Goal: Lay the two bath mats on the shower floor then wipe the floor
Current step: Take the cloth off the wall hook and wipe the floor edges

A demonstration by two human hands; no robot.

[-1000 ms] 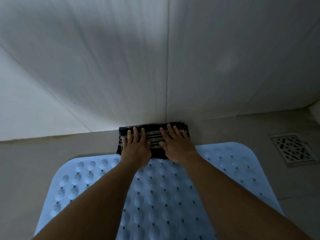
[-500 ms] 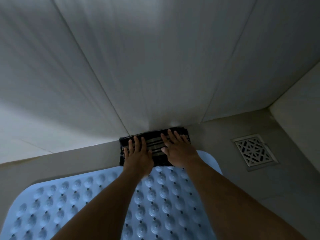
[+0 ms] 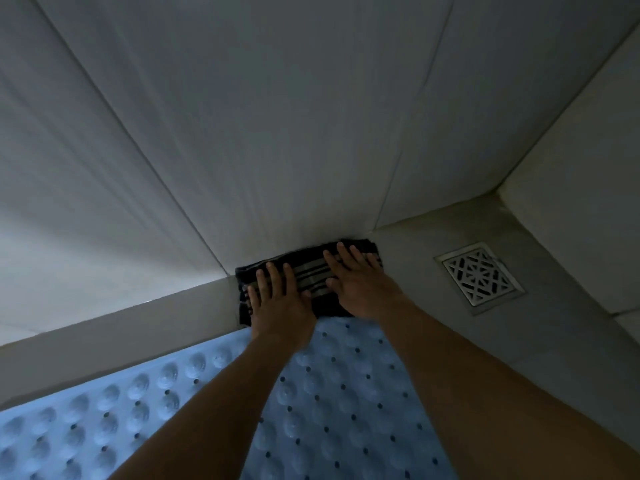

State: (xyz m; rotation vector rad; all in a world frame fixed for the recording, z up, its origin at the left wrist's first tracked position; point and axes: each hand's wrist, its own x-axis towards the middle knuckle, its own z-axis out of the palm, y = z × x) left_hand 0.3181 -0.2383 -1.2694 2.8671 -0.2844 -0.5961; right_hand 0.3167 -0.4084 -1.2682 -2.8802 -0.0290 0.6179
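Note:
A dark folded cloth with pale stripes (image 3: 313,277) lies on the shower floor, tight against the base of the tiled wall. My left hand (image 3: 280,301) presses flat on its left half, fingers straight. My right hand (image 3: 358,280) presses flat on its right half, fingers spread. A light blue bath mat with round bumps and small holes (image 3: 329,396) lies on the floor under my forearms, and its far edge meets the cloth. I see only one mat.
A square metal floor drain (image 3: 479,277) is set in the beige floor (image 3: 415,258) to the right of the cloth. White tiled walls rise behind and meet in a corner at the far right (image 3: 498,192).
Both hands have slid the cloth to the right along the wall base, nearer the drain. The view has swung, so the drain and the right corner now sit closer in.

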